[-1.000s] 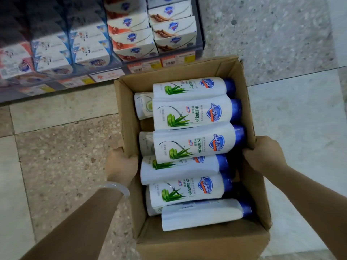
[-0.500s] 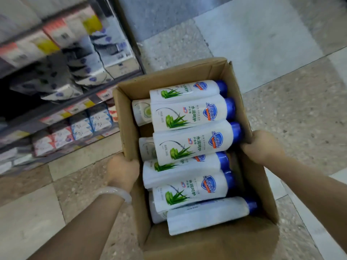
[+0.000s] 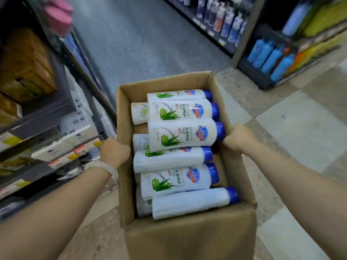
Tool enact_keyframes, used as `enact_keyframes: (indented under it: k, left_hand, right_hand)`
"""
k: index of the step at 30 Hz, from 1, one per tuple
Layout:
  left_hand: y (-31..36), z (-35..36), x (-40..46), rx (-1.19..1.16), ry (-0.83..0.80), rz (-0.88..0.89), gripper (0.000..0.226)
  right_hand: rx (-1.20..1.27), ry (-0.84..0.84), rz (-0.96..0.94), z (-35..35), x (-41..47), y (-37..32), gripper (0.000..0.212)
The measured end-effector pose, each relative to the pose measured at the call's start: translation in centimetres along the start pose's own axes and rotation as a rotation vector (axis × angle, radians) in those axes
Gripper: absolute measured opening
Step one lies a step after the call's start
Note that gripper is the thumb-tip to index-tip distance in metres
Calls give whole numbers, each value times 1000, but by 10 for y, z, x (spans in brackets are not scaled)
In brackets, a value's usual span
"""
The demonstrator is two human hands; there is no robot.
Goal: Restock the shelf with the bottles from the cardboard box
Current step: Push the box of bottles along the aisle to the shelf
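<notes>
View swung from floor up the aisle; both hands, left [image 3: 114, 152] and right [image 3: 239, 137], grip cardboard box [image 3: 187, 239] walls; shelves [image 3: 47, 117] left, upper right, tiled floor [image 3: 300, 132].

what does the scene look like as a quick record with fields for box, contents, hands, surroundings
box: open brown cardboard box, held up off the floor
contents: white plastic bottles with blue caps, lying on their sides, stacked in layers
left hand: left hand grips the box's left wall, pale bangle at the wrist
right hand: right hand grips the box's right wall
surroundings: shop shelves to the left, blue bottles on a rack far right
</notes>
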State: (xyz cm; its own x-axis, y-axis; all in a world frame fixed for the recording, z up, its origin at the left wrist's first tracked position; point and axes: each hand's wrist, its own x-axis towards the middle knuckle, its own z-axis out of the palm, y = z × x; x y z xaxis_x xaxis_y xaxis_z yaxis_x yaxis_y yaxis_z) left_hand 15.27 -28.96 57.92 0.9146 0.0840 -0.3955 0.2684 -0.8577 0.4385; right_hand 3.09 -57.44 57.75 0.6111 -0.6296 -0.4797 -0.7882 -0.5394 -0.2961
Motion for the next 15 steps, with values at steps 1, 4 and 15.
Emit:
enact_keyframes:
  k: [1, 4, 15]
  left_hand:
    - [13, -3, 8, -14, -1, 2, 31]
    - [54, -11, 35, -43, -45, -21, 13]
    - [218, -30, 184, -55, -74, -43, 16]
  right_hand:
    - [-8, -2, 7, -13, 7, -6, 33]
    - [-16, -12, 48, -48, 36, -25, 34]
    - [-40, -75, 54, -157, 197, -113, 8]
